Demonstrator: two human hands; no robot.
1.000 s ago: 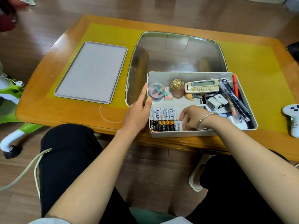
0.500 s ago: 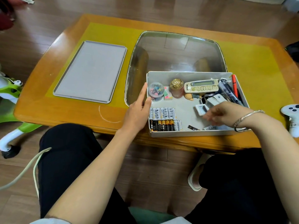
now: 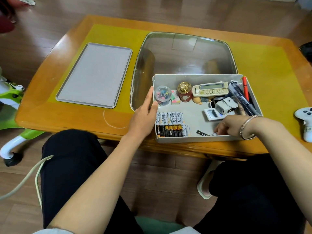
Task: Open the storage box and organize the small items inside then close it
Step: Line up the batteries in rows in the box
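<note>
A wooden table (image 3: 55,105) with a yellow mat and a glass pane (image 3: 184,54) set in its middle fills most of the view, with the seated person's dark-trousered legs below its near edge. On the left of the mat lies the grey lid (image 3: 94,75), flat and well apart from everything else. The open storage box (image 3: 194,140) sits at the near right of the table, partly over the glass, with its front wall at the table's near edge.

The left hand (image 3: 143,115) rests against the box's left wall, fingers straight and close together along the outside, thumb hooked over the rim. The right hand (image 3: 229,125), with a bracelet (image 3: 247,127) on its wrist, reaches into the near right corner of the box; its fingers are curled downward at a small light item on the floor of the box, but whether they actually pinch it cannot be told.

Inside the box, two rows of batteries (image 3: 172,124) lie side by side in the near left corner. Along the back wall stand a clear tub of coloured clips (image 3: 163,95), a red jar with a gold lid (image 3: 184,92) and a cream remote control (image 3: 211,89). Pens (image 3: 243,98) lean along the right wall, beside a small grey pouch (image 3: 225,105). A small dark stick (image 3: 201,132) lies alone on the floor of the box between the batteries and the right hand.

A white game controller (image 3: 305,122) lies on the table beyond the box's right side.
</note>
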